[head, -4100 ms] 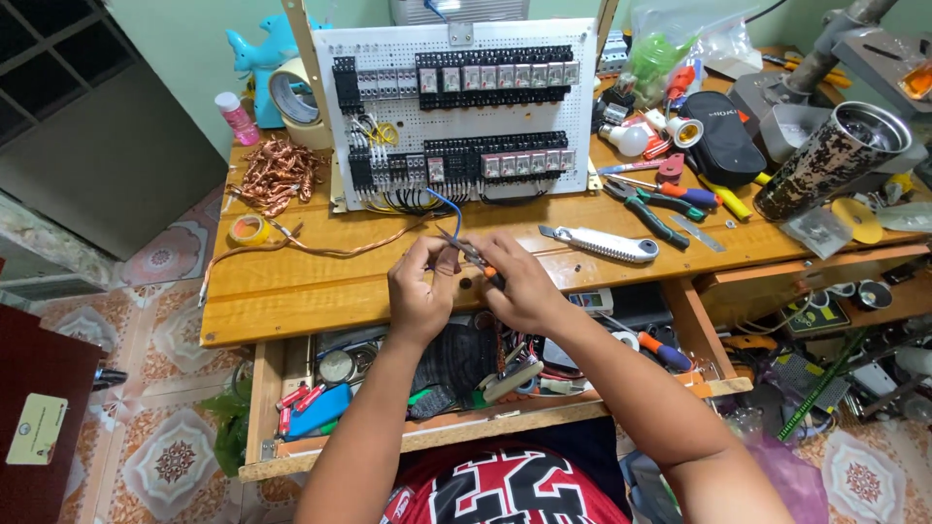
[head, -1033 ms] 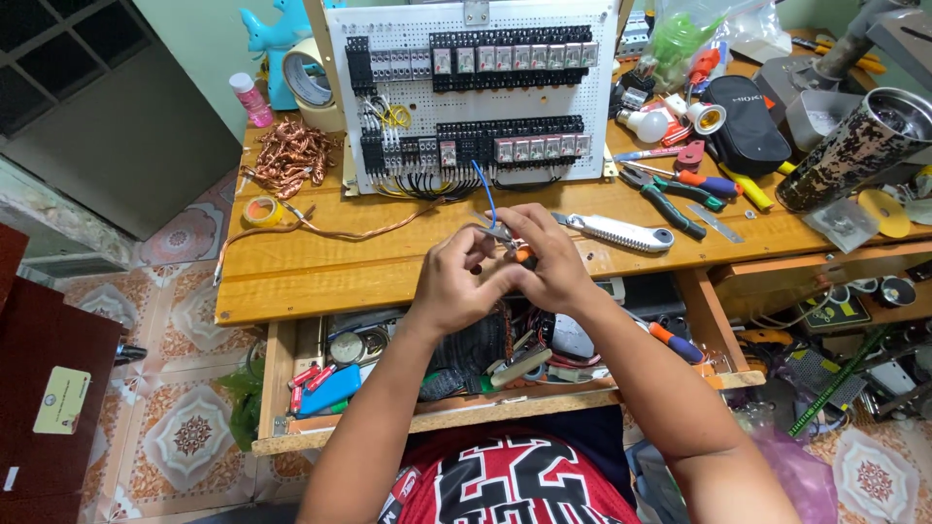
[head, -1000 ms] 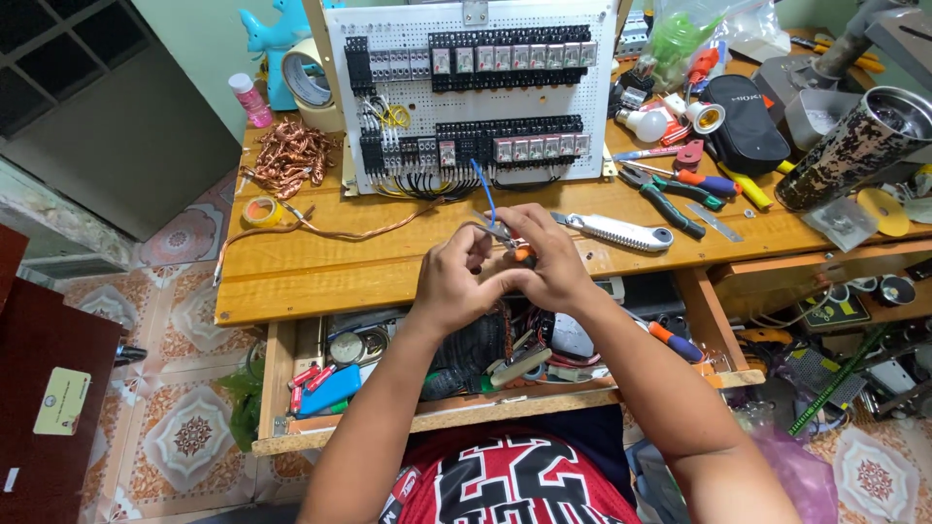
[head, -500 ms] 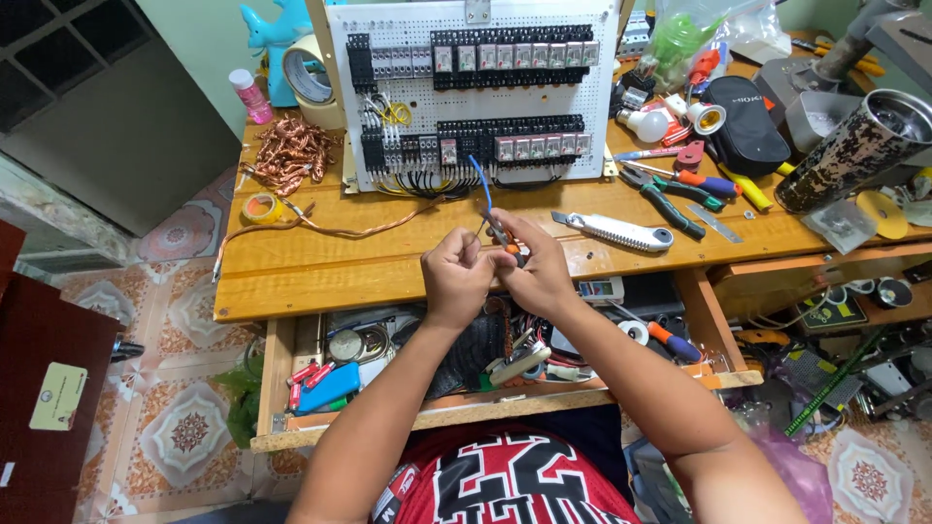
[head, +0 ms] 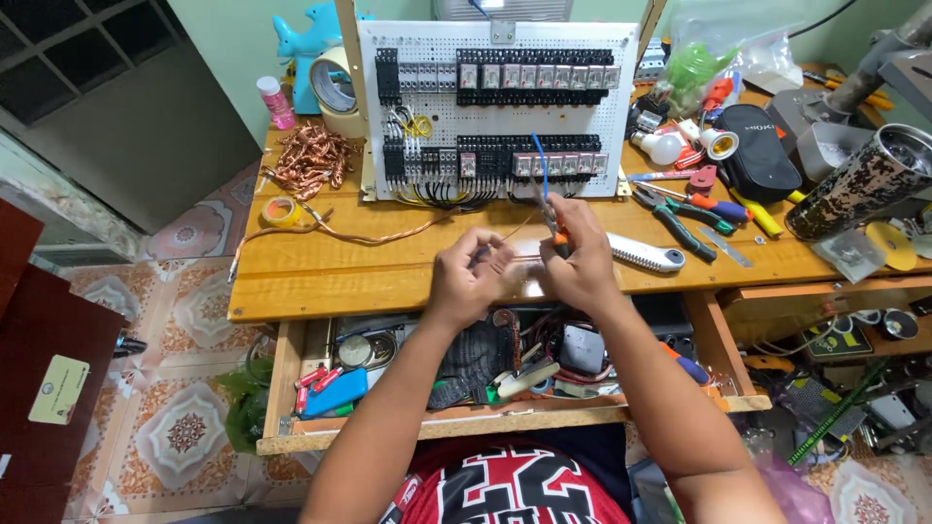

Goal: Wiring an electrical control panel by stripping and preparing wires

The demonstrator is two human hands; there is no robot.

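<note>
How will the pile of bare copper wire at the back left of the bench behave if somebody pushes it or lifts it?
The tangle of copper wire will probably move as one springy clump, since its strands loop through each other. Lifted, it would likely sag and trail loose ends, because a long strand already runs out of it across the wooden bench. It should not roll, as it looks irregular and flat-bottomed.

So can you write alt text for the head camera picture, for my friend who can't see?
Two bare hands, left hand and right hand, work a blue wire with an orange-handled tool over a wooden workbench, before a white relay panel.
</note>
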